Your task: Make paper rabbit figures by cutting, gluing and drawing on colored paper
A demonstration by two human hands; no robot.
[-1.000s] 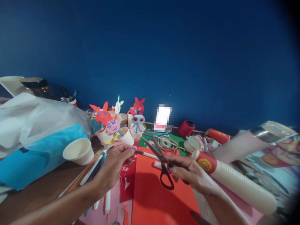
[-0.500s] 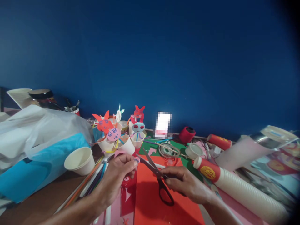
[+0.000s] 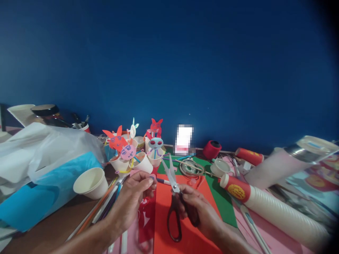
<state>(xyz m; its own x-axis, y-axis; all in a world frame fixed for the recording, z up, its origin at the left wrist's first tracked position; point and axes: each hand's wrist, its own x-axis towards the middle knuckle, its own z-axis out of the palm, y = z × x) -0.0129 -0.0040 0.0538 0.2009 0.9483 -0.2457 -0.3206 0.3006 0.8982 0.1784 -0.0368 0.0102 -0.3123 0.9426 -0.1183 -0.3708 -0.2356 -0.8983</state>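
My right hand [image 3: 194, 203] is closed round the dark handles of a pair of scissors [image 3: 174, 187], whose metal blades point up and stand apart. Between thumb and fingertips, my left hand [image 3: 139, 190] pinches a small pink paper piece [image 3: 152, 177] with dark marks on it; most of it is hidden by the fingers. The blades are a short way right of that piece, not touching it. Orange-red paper [image 3: 169, 218] lies beneath both hands. A marker [image 3: 163, 181] with a dark end rests on it, partly behind the scissors.
Paper cups with paper faces on sticks [image 3: 128, 152] stand behind my left hand. An open paper cup [image 3: 91, 183] and a blue package [image 3: 53, 190] are on the left. Stacked cups [image 3: 278, 208] and a utility knife [image 3: 251, 225] lie right; a cable coil [image 3: 192, 167] lies behind.
The scissors have swung from pointing up-left to nearly upright, their blades moving away from the paper piece. My right hand has turned with them. My left hand has barely moved.
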